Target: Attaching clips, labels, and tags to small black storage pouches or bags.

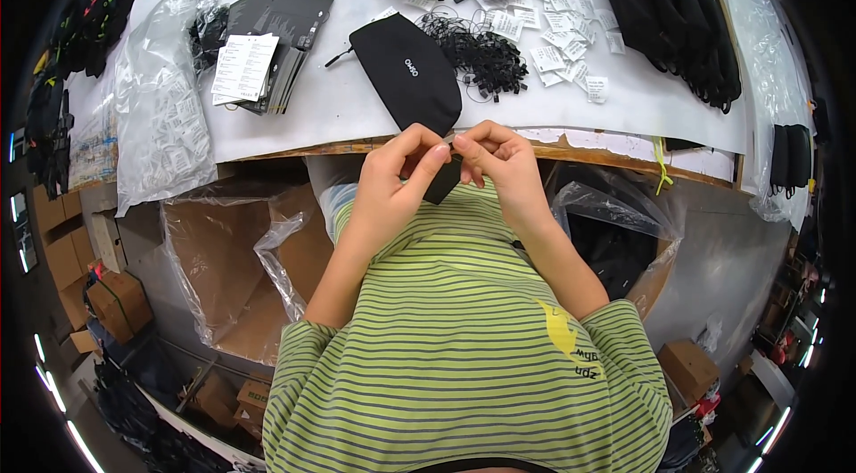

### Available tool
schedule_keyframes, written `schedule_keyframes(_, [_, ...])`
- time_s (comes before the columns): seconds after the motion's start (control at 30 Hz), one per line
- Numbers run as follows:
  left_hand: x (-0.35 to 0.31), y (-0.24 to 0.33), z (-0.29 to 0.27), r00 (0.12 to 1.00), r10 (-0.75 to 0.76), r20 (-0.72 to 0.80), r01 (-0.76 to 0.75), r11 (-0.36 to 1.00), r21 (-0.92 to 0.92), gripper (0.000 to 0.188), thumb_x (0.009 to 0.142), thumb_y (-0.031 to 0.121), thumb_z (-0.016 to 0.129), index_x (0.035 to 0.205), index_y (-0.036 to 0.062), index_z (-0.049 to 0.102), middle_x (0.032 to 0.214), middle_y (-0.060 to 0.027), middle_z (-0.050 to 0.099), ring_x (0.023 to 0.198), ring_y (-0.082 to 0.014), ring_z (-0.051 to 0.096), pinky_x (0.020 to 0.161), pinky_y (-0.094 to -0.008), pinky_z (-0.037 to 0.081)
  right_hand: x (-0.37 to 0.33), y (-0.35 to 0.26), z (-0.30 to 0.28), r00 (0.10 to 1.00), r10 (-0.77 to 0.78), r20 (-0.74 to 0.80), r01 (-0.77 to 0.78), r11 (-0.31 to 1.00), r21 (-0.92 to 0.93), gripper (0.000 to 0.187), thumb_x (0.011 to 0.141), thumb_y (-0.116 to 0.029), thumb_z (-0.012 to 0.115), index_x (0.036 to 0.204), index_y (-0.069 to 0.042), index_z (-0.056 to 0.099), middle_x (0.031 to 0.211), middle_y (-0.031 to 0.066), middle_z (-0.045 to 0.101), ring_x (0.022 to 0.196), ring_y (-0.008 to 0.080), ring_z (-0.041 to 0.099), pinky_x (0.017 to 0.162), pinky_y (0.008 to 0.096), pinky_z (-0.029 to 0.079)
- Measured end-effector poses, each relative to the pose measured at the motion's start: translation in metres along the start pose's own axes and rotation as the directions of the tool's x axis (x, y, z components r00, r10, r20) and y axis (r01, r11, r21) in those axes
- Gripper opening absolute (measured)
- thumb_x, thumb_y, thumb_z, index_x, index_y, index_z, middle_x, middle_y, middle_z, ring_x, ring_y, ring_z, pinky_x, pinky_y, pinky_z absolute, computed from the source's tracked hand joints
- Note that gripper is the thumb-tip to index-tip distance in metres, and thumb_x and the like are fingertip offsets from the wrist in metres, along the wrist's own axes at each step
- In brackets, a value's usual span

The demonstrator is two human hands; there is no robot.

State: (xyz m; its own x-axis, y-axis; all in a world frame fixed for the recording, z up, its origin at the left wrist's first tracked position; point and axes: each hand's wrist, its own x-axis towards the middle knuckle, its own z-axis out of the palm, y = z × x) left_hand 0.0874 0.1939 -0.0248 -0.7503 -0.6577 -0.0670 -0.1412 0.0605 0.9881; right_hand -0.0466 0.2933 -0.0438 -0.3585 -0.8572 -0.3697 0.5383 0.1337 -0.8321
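Observation:
My left hand (pixel 401 172) and my right hand (pixel 501 168) meet at the table's front edge, fingertips pinched together. A small pale strip (pixel 449 139) shows between them, too small to name for certain. Just below hangs a dark flat piece (pixel 443 180), partly covered by my fingers; whether it joins the strip I cannot tell. Right beyond my fingers lies a black zip pouch (pixel 406 72) with white lettering, its near end at the table edge. Beside it are a tangle of black tag strings (pixel 486 58) and loose white labels (pixel 566 36).
Dark hang tags (pixel 283 14) are stacked at the left, a white card (pixel 244 68) on top. A clear plastic bag of labels (pixel 165 90) lies farther left. More black pouches (pixel 673 23) fill the right. Plastic-lined cartons (pixel 223 250) stand below the table.

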Motion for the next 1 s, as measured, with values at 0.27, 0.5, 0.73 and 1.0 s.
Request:
schedule_keyframes(0.27, [0.001,-0.001,0.0,1.0,0.015,-0.001,-0.015,1.0,0.0,0.016,0.091,0.013,0.057,0.083,0.0004,0.055,0.065,-0.0017,0.051,0.056,-0.0057,0.042,0.05,-0.0212,0.034,-0.002,-0.001,0.003,1.0,0.008,-0.008,-0.007,1.0,0.006,0.015,0.087,-0.019,0.067,0.089,-0.004,0.066,0.077,0.0013,0.067,0.059,0.004,0.054,0.048,0.017,0.035])
schedule_keyframes(0.5, [0.002,0.004,0.001,1.0,0.026,0.01,-0.027,0.987,0.156,0.014,0.089,0.012,0.061,0.082,0.0011,0.055,0.068,-0.0022,0.053,0.058,-0.0059,0.046,0.052,-0.0211,0.037,-0.003,0.001,0.005,0.982,-0.162,-0.099,0.143,0.974,-0.178,0.01,0.084,-0.013,0.07,0.084,-0.003,0.067,0.072,-0.002,0.064,0.064,0.0015,0.053,0.057,0.0166,0.04])
schedule_keyframes(0.73, [0.007,-0.017,-0.01,0.977,-0.067,0.203,0.125,0.95,-0.287,0.013,0.085,0.009,0.066,0.089,0.0028,0.056,0.076,0.0025,0.057,0.068,-0.0032,0.049,0.062,-0.0186,0.038,-0.005,-0.009,0.0,0.996,-0.063,0.059,0.065,0.997,-0.05,0.01,0.083,-0.009,0.071,0.081,-0.001,0.065,0.078,-0.0013,0.063,0.07,0.0018,0.054,0.065,0.0169,0.042])
schedule_keyframes(1.0, [0.003,-0.02,-0.016,0.962,-0.098,0.255,0.176,0.937,-0.301,0.011,0.086,0.01,0.066,0.089,0.0018,0.058,0.078,0.0017,0.059,0.069,-0.0025,0.05,0.061,-0.018,0.038,-0.005,-0.012,-0.001,0.99,-0.024,0.137,0.041,0.991,-0.126,0.012,0.083,-0.01,0.071,0.081,0.0,0.065,0.074,-0.0025,0.06,0.067,0.0016,0.051,0.06,0.0171,0.04])
